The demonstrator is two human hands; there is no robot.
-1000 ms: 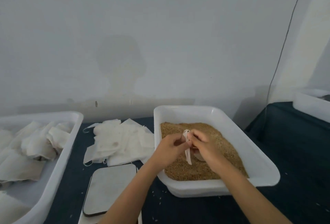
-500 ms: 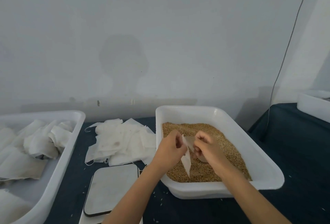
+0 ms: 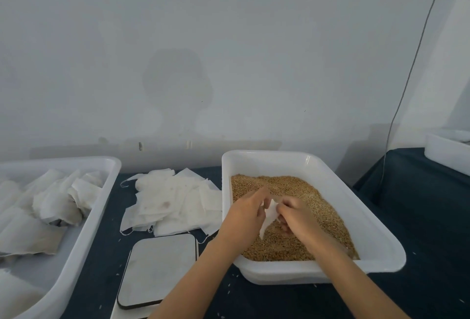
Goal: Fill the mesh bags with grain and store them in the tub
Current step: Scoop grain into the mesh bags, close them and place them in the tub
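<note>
A white tray (image 3: 376, 240) holds brown grain (image 3: 300, 191). Over the grain both my hands hold one small white mesh bag (image 3: 269, 214). My left hand (image 3: 244, 214) pinches its left edge and my right hand (image 3: 295, 214) pinches its right edge, pulling the mouth apart. The bag's lower tip hangs down toward the grain. A loose pile of empty mesh bags (image 3: 173, 201) lies on the dark table left of the tray. The white tub (image 3: 84, 237) at far left holds several filled bags (image 3: 58, 199).
A flat grey scale (image 3: 160, 268) sits on the dark table (image 3: 419, 217) in front of the empty bags. Another white tub (image 3: 447, 151) stands at the far right on a second dark surface. A thin cable (image 3: 407, 82) runs down the white wall. Stray grains dot the table.
The bag has gone from a narrow folded strip to being spread open between my hands. Both hands have sunk slightly toward the grain.
</note>
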